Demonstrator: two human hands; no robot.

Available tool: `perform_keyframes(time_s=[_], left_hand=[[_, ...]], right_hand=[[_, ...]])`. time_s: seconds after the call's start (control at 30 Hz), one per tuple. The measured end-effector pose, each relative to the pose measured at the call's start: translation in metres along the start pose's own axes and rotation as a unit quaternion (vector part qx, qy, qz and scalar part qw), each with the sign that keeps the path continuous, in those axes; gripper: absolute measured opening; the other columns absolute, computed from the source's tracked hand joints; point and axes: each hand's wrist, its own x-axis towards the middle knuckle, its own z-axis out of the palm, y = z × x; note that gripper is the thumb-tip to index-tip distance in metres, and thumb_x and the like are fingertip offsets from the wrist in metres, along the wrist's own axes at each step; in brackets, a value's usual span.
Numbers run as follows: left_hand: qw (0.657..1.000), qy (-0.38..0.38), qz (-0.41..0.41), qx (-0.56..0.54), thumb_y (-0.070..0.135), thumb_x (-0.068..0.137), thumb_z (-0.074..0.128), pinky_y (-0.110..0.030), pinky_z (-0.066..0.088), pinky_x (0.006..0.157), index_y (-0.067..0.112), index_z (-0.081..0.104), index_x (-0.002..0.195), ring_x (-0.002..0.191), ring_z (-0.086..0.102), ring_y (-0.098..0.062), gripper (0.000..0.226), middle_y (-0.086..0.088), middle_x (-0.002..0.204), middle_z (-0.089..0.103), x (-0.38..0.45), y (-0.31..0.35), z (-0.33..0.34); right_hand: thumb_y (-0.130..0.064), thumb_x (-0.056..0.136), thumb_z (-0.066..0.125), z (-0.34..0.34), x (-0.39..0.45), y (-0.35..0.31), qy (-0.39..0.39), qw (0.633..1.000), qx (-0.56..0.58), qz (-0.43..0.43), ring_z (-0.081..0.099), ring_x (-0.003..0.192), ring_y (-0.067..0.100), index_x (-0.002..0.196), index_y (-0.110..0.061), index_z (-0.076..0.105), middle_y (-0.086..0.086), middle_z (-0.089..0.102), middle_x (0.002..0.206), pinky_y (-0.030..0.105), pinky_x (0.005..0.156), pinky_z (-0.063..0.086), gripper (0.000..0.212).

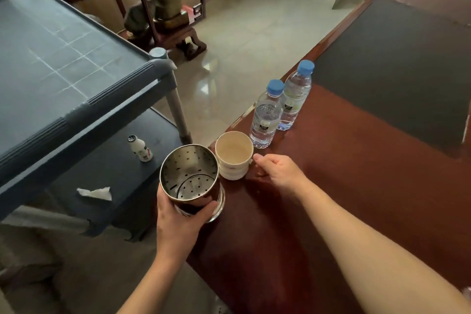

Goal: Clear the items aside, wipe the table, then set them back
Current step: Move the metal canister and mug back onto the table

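Observation:
My left hand [178, 216] grips a perforated steel canister [190, 176] at the left edge of the dark red wooden table [344, 186]. The canister is empty and tilts slightly toward me. Right beside it stands a cream mug [233, 158], empty, and my right hand [277, 171] is closed on its handle. Two clear water bottles with blue caps [266, 117] [295, 99] stand just beyond the mug along the same table edge.
A dark blue plastic cart [76, 79] stands to the left of the table. Its lower shelf holds a small white drink bottle [141, 149] and a crumpled tissue [95, 193]. A black mat [397, 64] covers the far tabletop. Glossy tiled floor lies between cart and table.

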Motion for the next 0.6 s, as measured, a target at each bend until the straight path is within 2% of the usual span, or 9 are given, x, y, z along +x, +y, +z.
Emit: perform_keyframes(time_s=[0.07,0.13,0.23,0.33,0.4,0.47,0.53,0.6], left_hand=[[1.000,-0.006,0.012,0.010,0.080,0.031,0.079,-0.048,0.044,0.105,0.047,0.028,0.138,0.127,0.053,-0.018,0.123,0.005,0.132,0.059,0.001,0.002,0.001],[0.999,-0.008,0.030,0.008,0.073,0.033,0.082,-0.044,0.044,0.103,0.050,0.029,0.134,0.125,0.053,-0.017,0.117,0.008,0.131,0.059,0.000,0.006,0.005],[0.999,-0.021,0.036,-0.009,0.080,0.030,0.080,-0.033,0.042,0.096,0.047,0.033,0.136,0.120,0.054,-0.010,0.121,0.015,0.128,0.058,-0.006,0.010,0.012],[0.998,-0.051,0.027,-0.021,0.082,0.027,0.080,-0.033,0.046,0.095,0.047,0.037,0.135,0.117,0.058,-0.008,0.121,0.010,0.125,0.063,-0.013,0.008,0.024],[0.994,-0.096,0.031,-0.033,0.069,0.032,0.091,-0.044,0.050,0.098,0.048,0.038,0.135,0.116,0.062,-0.010,0.118,-0.002,0.120,0.069,-0.016,0.005,0.036],[0.989,-0.136,0.036,-0.040,0.055,0.037,0.098,-0.052,0.049,0.099,0.046,0.038,0.137,0.115,0.064,-0.021,0.117,-0.010,0.117,0.070,-0.017,0.003,0.050],[0.985,-0.162,0.043,-0.040,0.049,0.040,0.100,-0.054,0.050,0.098,0.044,0.039,0.139,0.113,0.066,-0.027,0.117,-0.011,0.117,0.069,-0.020,0.006,0.065],[0.981,-0.182,0.058,-0.038,0.048,0.041,0.099,-0.052,0.050,0.097,0.043,0.041,0.138,0.112,0.066,-0.026,0.113,-0.010,0.116,0.069,-0.027,0.015,0.083]], right_hand=[[-0.045,0.086,0.064,-0.003,-0.007,0.004,0.008,1.000,-0.012,0.000,0.053,0.071,0.022,0.072,-0.004,0.063,-0.002,0.056,0.061,0.040,0.072,0.049,0.043],[-0.042,0.088,0.064,-0.010,-0.016,0.008,0.020,1.000,-0.024,0.003,0.055,0.069,0.019,0.071,-0.001,0.063,0.001,0.058,0.064,0.039,0.072,0.051,0.044],[-0.039,0.091,0.063,-0.025,-0.036,0.013,0.052,0.997,-0.051,0.002,0.046,0.061,0.010,0.058,-0.021,0.055,-0.006,0.050,0.060,0.026,0.061,0.045,0.039],[-0.034,0.094,0.061,-0.048,-0.062,0.016,0.092,0.991,-0.099,-0.007,0.035,0.049,0.001,0.047,-0.025,0.049,-0.016,0.040,0.047,0.017,0.049,0.033,0.049],[-0.032,0.095,0.060,-0.066,-0.080,0.018,0.120,0.985,-0.126,-0.005,0.032,0.046,0.001,0.045,-0.025,0.045,-0.016,0.036,0.044,0.018,0.047,0.028,0.052],[-0.032,0.094,0.059,-0.086,-0.099,0.020,0.155,0.979,-0.132,0.001,0.029,0.046,0.003,0.047,-0.022,0.038,-0.016,0.033,0.044,0.021,0.046,0.025,0.053],[-0.035,0.094,0.059,-0.108,-0.117,0.022,0.195,0.971,-0.136,0.007,0.028,0.047,0.003,0.051,-0.020,0.036,-0.015,0.032,0.047,0.023,0.047,0.024,0.051],[-0.038,0.093,0.058,-0.130,-0.135,0.025,0.239,0.961,-0.134,0.019,0.034,0.053,0.007,0.055,-0.014,0.042,-0.008,0.039,0.055,0.030,0.053,0.028,0.048]])
